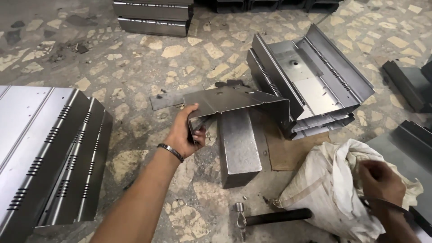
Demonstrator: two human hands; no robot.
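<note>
My left hand grips the near left end of a bent sheet-metal bracket, holding it over a heavy steel block that lies on the stone floor. A metal bangle sits on that wrist. At the lower right, my right hand is closed on the open mouth of a white cloth sack; whether it holds anything inside is hidden. A hammer with a dark handle lies on the floor just left of the sack, below the block.
Stacked slotted metal channels lie behind the block at the right. More slotted panels are piled at the left, and others at the top. Dark metal parts sit at the right edge. A flat strip lies behind the bracket.
</note>
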